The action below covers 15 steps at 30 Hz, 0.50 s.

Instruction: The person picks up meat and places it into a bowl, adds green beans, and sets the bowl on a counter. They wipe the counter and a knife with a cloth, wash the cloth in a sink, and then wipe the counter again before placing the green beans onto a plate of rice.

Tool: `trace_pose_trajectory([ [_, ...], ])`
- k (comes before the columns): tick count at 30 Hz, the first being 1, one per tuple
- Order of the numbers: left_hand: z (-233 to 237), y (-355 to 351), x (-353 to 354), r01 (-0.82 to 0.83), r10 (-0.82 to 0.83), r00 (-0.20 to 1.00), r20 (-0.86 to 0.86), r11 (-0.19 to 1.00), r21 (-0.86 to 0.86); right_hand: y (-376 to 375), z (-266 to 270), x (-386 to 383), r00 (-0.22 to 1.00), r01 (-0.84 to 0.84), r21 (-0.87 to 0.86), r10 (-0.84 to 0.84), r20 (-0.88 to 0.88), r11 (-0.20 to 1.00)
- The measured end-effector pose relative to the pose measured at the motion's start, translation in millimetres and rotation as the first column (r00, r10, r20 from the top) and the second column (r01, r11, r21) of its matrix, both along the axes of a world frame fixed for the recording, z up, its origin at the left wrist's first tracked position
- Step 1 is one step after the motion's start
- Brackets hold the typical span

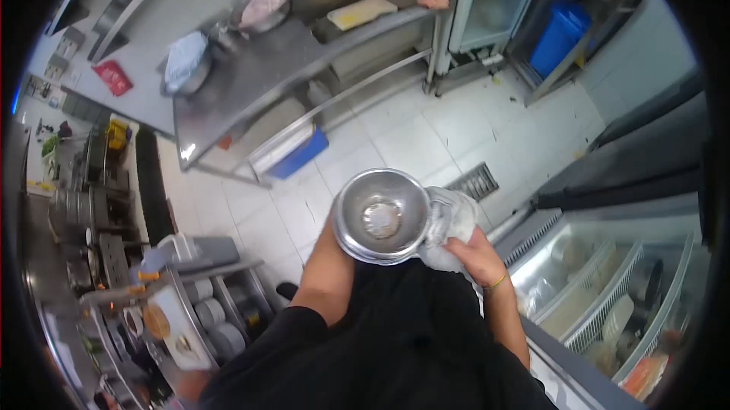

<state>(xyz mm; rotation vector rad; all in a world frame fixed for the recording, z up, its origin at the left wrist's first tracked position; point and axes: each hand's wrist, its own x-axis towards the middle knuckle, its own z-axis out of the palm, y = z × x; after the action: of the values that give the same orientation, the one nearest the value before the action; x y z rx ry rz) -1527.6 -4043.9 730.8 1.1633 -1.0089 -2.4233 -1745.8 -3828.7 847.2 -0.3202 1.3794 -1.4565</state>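
Note:
Stacked metal bowls (382,216) are held in front of my body, tilted so that the shiny inside faces me. My left hand (336,220) is mostly hidden behind the left side of the bowls, and its fingers do not show. At the right rim, my right hand (475,256) grips a pale, crumpled cloth or plastic bag (449,220), which touches the bowls. A thin yellow band circles the right wrist.
A steel counter (258,68) with covered bowls stands ahead. An open chest fridge (563,334) lies at the right. Shelving with bowls (220,326) is at lower left. A floor drain (477,180) and a blue bin (559,37) are beyond.

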Motion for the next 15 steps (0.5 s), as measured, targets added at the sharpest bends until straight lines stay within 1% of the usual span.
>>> trace_pose_trajectory([
  [2,-14.0,-75.5,-52.8,-0.014,0.014,0.998,-0.053,1.000,0.002,-66.6,-12.0,-30.4,0.985,0.150,-0.049,-0.153,-0.073,0.987],
  [3,-21.4,-112.0,-83.9,-0.021,0.020,0.997,-0.078,1.000,-0.003,-93.5,-17.9,-43.9,0.968,0.245,-0.075,-0.248,-0.039,0.967],
  [7,-22.6,-263.3,-220.2,-0.056,0.053,0.984,-0.169,0.998,-0.011,-214.0,-7.3,-110.2,0.929,0.348,-0.195,-0.364,-0.056,0.917],
  [9,-20.9,-324.6,-270.8,-0.072,0.068,0.981,-0.183,0.997,-0.013,-276.1,-5.2,-139.8,0.891,0.437,-0.206,-0.452,-0.032,0.876],
  [10,-20.5,-344.9,-286.9,-0.080,0.076,0.979,-0.191,0.997,-0.014,-290.9,-3.1,-148.5,0.868,0.482,-0.212,-0.497,-0.020,0.850],
  [13,-31.5,-419.4,-344.4,-0.112,0.111,0.976,-0.188,0.994,0.002,-375.4,-22.8,-211.2,0.870,0.457,-0.192,-0.482,-0.105,0.868],
  [15,-44.3,-466.6,-379.6,-0.140,0.140,0.974,-0.177,0.990,0.015,-428.1,-32.0,-252.3,0.888,0.392,-0.224,-0.431,-0.163,0.892],
])
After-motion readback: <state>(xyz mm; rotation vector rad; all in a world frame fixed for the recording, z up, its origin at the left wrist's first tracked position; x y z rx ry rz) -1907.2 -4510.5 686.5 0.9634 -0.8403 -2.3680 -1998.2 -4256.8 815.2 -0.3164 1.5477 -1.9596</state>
